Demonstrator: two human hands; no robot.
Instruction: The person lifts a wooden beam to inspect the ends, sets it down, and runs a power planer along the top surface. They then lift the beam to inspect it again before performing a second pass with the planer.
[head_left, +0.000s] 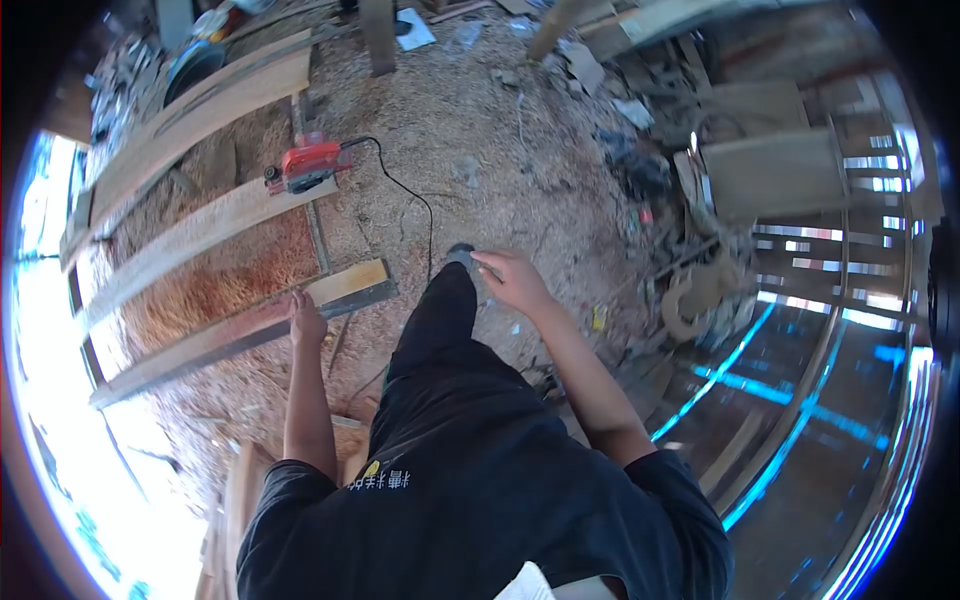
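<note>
My left hand (308,322) is at the near wooden plank (345,281), fingers bent together over its edge near the right end. Part of this plank's top looks reddish, and its side is dark grey. Held out beside my knee, my right hand (517,281) is closed in a pinch; a small thin thing seems to stick out of the fingers, too small to name. Beyond the left hand, a red electric planer (312,166) rests on the end of the middle plank (215,225). Its black cord (408,187) curves down toward my leg.
Another long plank (200,110) lies farther off at the left. Wood shavings (455,125) cover the ground. Wooden posts (378,38) stand at the back. On the right are piled scraps (640,165), a brown panel (775,175) and a slatted wall (865,200).
</note>
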